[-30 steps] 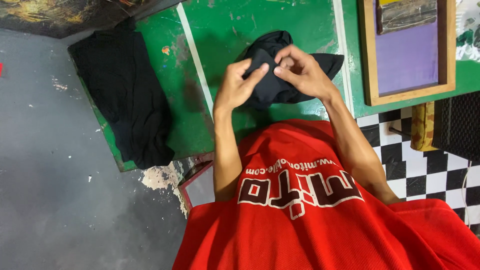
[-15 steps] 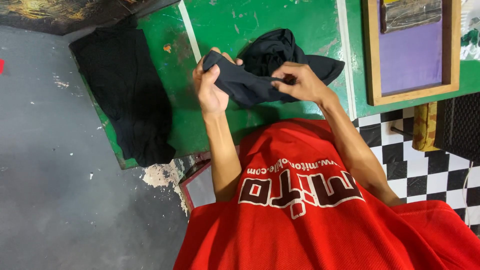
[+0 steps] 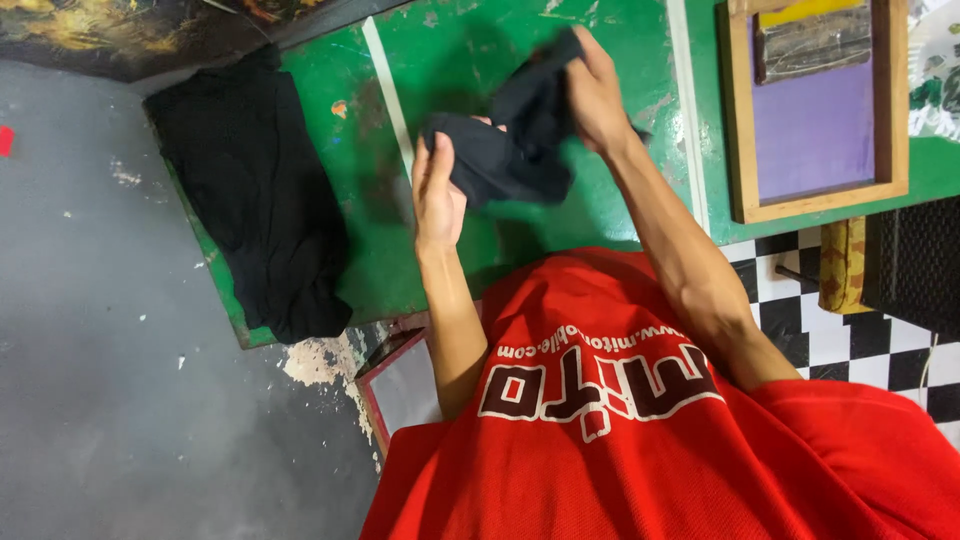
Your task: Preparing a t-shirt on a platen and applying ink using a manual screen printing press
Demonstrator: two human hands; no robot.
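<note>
Left hand (image 3: 437,190), palm half open, fingers pinching the near-left edge of a black garment (image 3: 510,140); right hand (image 3: 594,95) closed on its far end. The garment hangs bunched between both hands above the green table (image 3: 450,40). A second black garment (image 3: 250,190) lies flat at left; a wooden-framed screen (image 3: 815,105) at right.

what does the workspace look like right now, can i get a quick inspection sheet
surface: green table, paint worn, pale stripes across it
job's things: dark cloth, bunched, lifted off the table between both hands
clutter: black garment lying flat at the table's edge; wooden frame with purple panel
grippers: left hand and right hand both grip the dark cloth
cables: nothing seen
surroundings: grey floor; checkered floor; person wears a red shirt
</note>
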